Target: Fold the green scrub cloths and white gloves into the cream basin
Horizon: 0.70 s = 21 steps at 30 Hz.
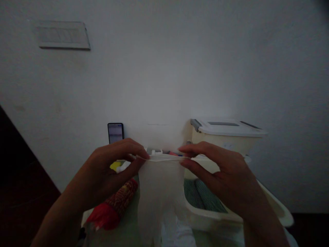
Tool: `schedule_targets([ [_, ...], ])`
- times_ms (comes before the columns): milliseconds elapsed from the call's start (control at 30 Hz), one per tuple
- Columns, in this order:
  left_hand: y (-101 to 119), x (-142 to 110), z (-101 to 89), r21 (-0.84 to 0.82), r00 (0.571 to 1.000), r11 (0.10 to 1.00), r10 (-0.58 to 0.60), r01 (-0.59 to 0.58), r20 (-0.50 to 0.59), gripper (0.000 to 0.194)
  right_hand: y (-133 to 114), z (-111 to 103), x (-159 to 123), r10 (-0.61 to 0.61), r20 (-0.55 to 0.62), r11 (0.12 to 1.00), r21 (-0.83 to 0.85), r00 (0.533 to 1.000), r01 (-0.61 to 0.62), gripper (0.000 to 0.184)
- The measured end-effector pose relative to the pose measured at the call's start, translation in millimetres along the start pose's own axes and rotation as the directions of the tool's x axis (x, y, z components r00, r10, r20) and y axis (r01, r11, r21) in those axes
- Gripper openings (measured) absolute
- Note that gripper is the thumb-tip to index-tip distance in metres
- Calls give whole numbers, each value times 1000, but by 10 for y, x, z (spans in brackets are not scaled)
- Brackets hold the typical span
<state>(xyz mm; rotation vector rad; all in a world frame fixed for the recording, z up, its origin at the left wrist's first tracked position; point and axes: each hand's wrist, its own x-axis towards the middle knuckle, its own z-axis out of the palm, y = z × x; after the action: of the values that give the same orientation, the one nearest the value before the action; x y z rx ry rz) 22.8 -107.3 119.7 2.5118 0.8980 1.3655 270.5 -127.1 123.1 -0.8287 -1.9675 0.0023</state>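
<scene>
A thin, see-through disposable glove hangs by its cuff between my hands, fingers pointing down. My left hand pinches the left end of the cuff. My right hand pinches the right end, so the opening is pulled flat and taut. Both hands are raised in front of a pale wall, above a small table.
A phone leans upright against the wall. A cream lidded container stands at the right, with a white basin holding green cloth below it. A red patterned packet and a yellow item lie under my left hand.
</scene>
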Motion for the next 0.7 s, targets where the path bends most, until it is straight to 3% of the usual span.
schedule_targets([
  [167,63,25,52,-47,997,998,-39,35,-73,12,-23,22,12,12,41,999,46,999,-14,10],
  [500,85,4,75,-21,983,989,-142,145,117,7,-69,25,17,5,35,997,83,999,-8,8],
  [700,62,36,89,3,994,998,-70,70,80,6,-57,5,10,14,77,996,90,997,-21,14],
])
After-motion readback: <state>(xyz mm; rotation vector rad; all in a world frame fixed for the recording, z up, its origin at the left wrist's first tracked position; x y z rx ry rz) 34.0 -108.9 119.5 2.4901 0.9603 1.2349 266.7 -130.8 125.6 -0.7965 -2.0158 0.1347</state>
